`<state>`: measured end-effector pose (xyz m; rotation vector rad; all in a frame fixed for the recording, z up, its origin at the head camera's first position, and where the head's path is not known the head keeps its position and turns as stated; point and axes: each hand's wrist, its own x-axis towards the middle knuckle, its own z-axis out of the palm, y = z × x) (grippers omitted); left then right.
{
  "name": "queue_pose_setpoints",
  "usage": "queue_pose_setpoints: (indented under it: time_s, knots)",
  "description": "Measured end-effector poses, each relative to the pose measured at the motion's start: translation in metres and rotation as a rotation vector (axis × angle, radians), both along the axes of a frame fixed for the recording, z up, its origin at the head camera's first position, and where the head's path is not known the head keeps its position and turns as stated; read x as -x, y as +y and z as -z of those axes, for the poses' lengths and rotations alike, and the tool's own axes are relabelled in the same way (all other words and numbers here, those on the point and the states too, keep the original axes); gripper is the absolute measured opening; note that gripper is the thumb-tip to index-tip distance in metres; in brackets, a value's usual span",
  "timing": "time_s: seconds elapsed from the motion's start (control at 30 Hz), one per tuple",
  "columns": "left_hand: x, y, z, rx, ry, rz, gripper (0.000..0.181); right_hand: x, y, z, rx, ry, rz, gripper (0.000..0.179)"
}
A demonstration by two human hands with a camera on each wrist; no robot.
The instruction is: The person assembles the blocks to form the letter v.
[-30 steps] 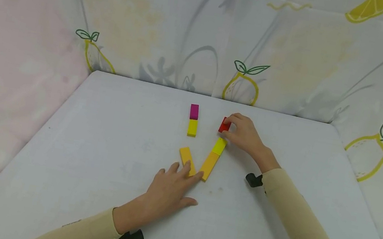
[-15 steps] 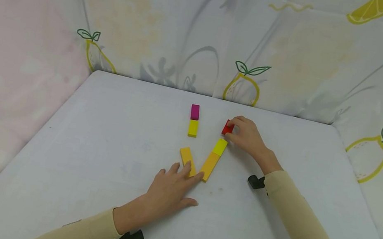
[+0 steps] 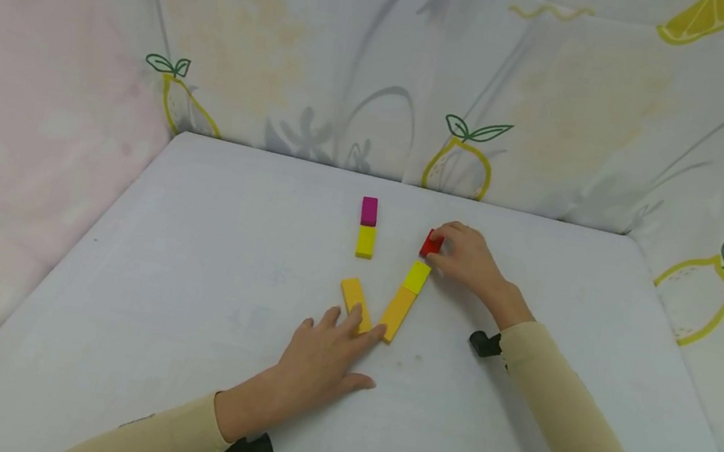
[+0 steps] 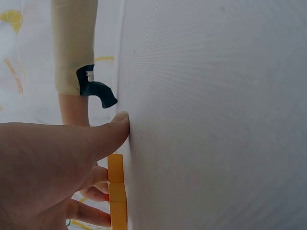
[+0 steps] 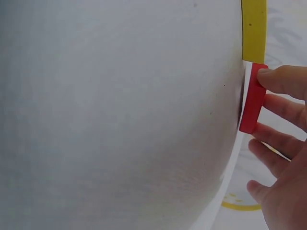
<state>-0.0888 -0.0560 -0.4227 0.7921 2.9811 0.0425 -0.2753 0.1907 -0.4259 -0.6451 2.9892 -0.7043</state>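
Note:
My right hand (image 3: 466,258) pinches a red block (image 3: 431,244) between thumb and fingers, close beyond the upper end of a yellow block (image 3: 417,277). In the right wrist view the red block (image 5: 253,98) is slightly tilted, one end right at the yellow block (image 5: 254,31). That yellow block continues a longer orange block (image 3: 396,314) in one slanted line. My left hand (image 3: 322,362) lies with fingers spread, fingertips on the near ends of this orange block and a second orange block (image 3: 352,296). The two orange blocks form a V, its near point partly covered by the fingers.
Farther back, a magenta block (image 3: 369,211) and another yellow block (image 3: 366,242) stand end to end in a straight line. Everything lies on a white table (image 3: 184,269). A lemon-print cloth (image 3: 332,55) hangs behind the table's back edge.
My right hand has moved slightly right and toward me with the red block, bringing it in line with the slanted row. The left hand has stayed in place.

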Motion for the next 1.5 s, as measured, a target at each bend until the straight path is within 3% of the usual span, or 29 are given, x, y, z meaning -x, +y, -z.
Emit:
queue_pose_setpoints:
  time_s: [0.73, 1.5]
  knots:
    - [0.0006, 0.0001, 0.0001, 0.006, -0.019, -0.007, 0.076, -0.0062, -0.0015, -0.0033, -0.056, -0.024, -0.015, 0.029]
    - [-0.0001, 0.0009, -0.0006, 0.009, -0.007, -0.008, 0.076, -0.0101, -0.0004, -0.0018, -0.027, -0.048, -0.011, 0.028]
